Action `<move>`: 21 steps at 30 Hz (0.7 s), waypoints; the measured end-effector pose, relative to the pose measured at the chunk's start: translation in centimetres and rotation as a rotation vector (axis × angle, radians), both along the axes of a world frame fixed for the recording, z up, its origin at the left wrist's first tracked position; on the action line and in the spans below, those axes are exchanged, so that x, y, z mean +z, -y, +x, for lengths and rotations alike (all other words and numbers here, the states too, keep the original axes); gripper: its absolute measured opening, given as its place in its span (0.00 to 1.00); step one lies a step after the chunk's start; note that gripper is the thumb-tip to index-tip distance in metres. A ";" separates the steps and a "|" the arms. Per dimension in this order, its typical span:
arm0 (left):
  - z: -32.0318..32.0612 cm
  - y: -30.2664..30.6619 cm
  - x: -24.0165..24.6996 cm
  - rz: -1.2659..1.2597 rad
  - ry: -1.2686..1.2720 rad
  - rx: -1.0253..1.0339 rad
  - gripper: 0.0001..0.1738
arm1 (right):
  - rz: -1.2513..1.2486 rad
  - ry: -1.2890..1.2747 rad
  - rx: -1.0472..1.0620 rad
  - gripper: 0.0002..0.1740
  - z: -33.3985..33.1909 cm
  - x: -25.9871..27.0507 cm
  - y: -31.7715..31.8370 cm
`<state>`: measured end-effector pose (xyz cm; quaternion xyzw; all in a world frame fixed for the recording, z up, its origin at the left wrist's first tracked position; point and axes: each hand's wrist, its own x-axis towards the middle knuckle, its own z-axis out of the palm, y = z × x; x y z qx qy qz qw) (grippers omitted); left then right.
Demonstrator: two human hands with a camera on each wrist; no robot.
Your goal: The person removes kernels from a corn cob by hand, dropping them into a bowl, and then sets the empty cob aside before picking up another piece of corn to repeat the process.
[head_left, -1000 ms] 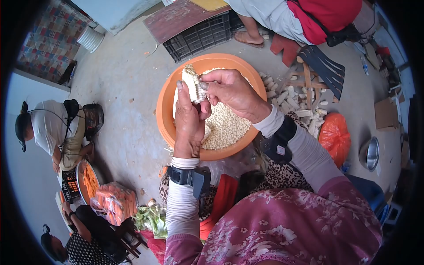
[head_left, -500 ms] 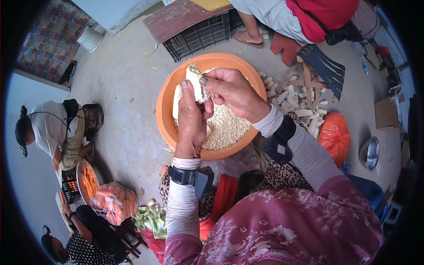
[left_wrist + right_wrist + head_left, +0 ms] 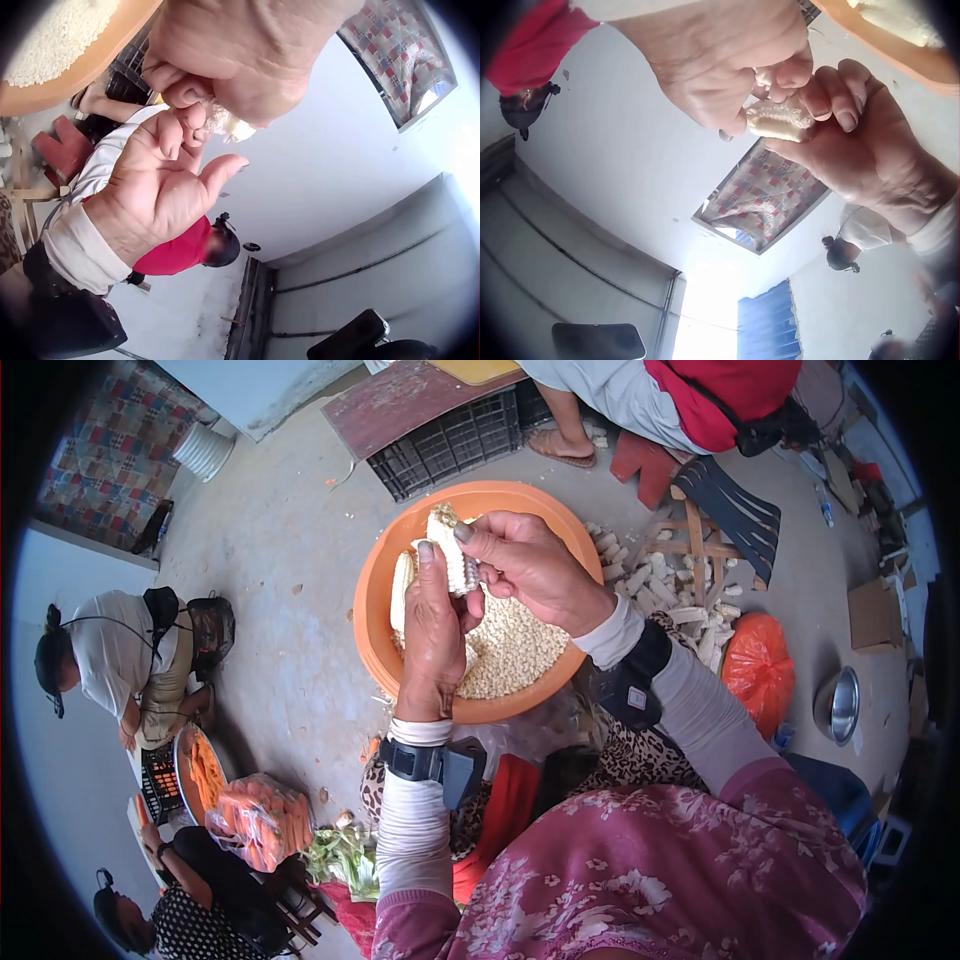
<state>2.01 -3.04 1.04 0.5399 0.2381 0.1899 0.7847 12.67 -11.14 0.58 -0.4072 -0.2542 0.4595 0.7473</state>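
Observation:
A pale corn cob [image 3: 447, 550], partly stripped, is held upright over an orange basin [image 3: 372, 640] half full of loose kernels [image 3: 510, 650]. My left hand [image 3: 432, 575] grips the cob from below, thumb along its side. My right hand [image 3: 480, 555] pinches the cob's upper part, thumb pressed on the kernels. A second pale cob [image 3: 401, 588] lies in the basin behind my left hand. In the right wrist view the cob [image 3: 776, 120] sits between the right hand's fingers [image 3: 780, 75] and the left hand's fingers [image 3: 840, 105]. The left wrist view shows the cob [image 3: 225, 124] mostly hidden by both hands.
Stripped cobs [image 3: 660, 585] lie piled right of the basin, beside an orange bag [image 3: 758, 670] and a metal bowl [image 3: 838, 707]. A black crate [image 3: 450, 445] and a seated person [image 3: 640, 400] are beyond it. At left, two people [image 3: 120, 660] work by bagged carrots [image 3: 262, 820].
Both hands and the cob have risen slightly and shifted right over the basin. The right thumb has moved along the cob, which has turned a little.

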 end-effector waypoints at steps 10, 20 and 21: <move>-0.5 -0.5 -0.5 -0.221 0.092 -0.030 0.30 | -0.005 -0.056 -0.047 0.10 -0.1 -0.5 -0.1; -0.1 -0.3 -0.3 -0.161 0.108 0.011 0.31 | 0.049 0.084 0.041 0.16 -0.1 0.7 0.2; -0.1 -0.2 -0.3 -0.119 0.076 -0.001 0.30 | 0.014 0.129 0.026 0.19 -0.2 1.0 0.3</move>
